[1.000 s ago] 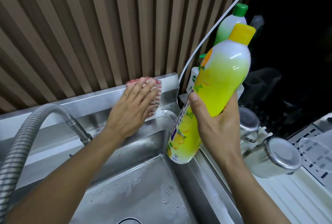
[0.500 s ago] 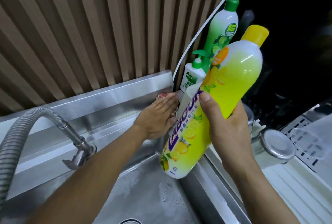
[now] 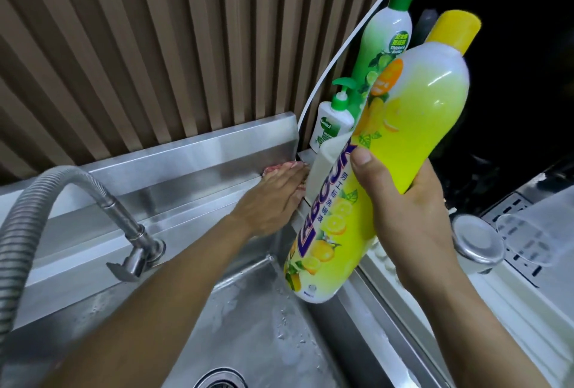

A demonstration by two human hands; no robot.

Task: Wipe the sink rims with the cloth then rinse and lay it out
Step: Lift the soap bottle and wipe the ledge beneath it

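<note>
A steel sink (image 3: 257,322) fills the lower middle, with a raised back rim (image 3: 186,154). My left hand (image 3: 270,198) lies flat in the rim's far right corner, pressing a pink cloth (image 3: 281,167) onto the ledge; only the cloth's edge shows past my fingers. My right hand (image 3: 410,219) holds a large yellow dish-soap bottle (image 3: 388,151) tilted in the air above the sink's right edge.
A flexible metal faucet hose (image 3: 40,201) arcs in from the left. A green dish-soap bottle (image 3: 385,39) and a small white pump bottle (image 3: 332,126) stand in the back right corner. Steel cups (image 3: 476,241) lie on a white drainer (image 3: 466,310) at right. A drain (image 3: 217,380) sits below.
My left hand slid the cloth right along the back rim into the corner. My right hand lifted the yellow bottle a little higher and more to the right.
</note>
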